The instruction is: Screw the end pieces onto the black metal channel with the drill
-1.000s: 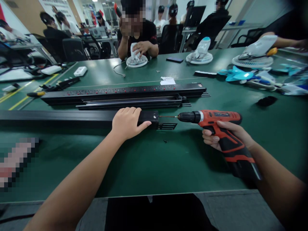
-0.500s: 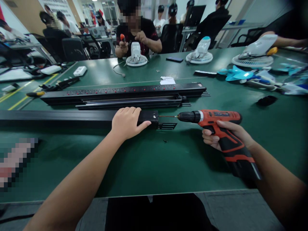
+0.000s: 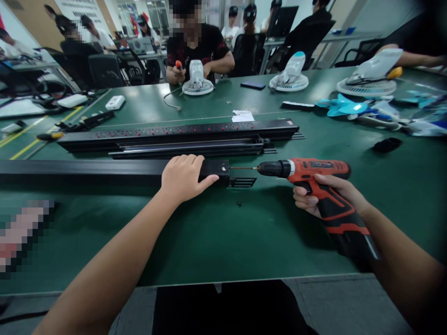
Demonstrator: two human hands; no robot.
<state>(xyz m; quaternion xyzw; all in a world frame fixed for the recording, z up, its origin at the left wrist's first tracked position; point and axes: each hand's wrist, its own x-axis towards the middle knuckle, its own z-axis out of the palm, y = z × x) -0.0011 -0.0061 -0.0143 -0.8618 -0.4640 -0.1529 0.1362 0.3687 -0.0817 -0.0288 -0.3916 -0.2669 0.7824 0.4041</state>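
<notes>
A long black metal power strip housing (image 3: 87, 170) lies across the green table (image 3: 216, 232). My left hand (image 3: 184, 177) is wrapped over its right end, pressing it down. My right hand (image 3: 326, 195) grips the handle of a red and black cordless drill (image 3: 314, 184), held level. The drill's thin bit (image 3: 243, 168) points left and its tip touches the end face of the housing. A small dark screw (image 3: 240, 204) lies on the table just in front of the housing's end.
Two more black power strips (image 3: 178, 137) lie parallel behind the housing. Small white desk fans (image 3: 288, 77), blue fan blades (image 3: 340, 108), a phone (image 3: 253, 85) and a yellow-handled screwdriver (image 3: 50, 136) sit further back. A person across the table handles a fan (image 3: 197, 81); others sit behind.
My hands, the drill and the housing have stayed put. The person across the table lowered a hand from the face and now holds a red-handled tool beside the fan.
</notes>
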